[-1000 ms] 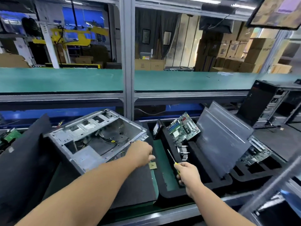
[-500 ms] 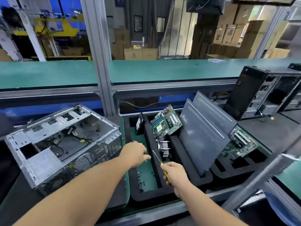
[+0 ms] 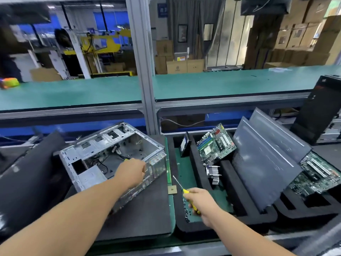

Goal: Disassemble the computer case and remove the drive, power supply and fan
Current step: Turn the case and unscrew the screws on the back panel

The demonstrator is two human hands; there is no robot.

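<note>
An open grey sheet-metal computer case (image 3: 112, 159) is being gripped at its rigid, probably sharp-edged rim by the left hand (image 3: 132, 171), fingers curled. A yellow-handled screwdriver (image 3: 185, 193) is being clasped in the right hand (image 3: 202, 205).

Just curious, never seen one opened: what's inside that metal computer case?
Inside the computer case only loose black cables and bare metal walls show. The left hand at its rim hides the near corner.

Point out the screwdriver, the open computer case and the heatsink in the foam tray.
screwdriver (image 3: 191, 202), head view, on its yellow handle beside the right hand's fingers.
open computer case (image 3: 110, 137), head view, on its far metal wall.
heatsink (image 3: 213, 173), head view, on its silver fins.
</note>
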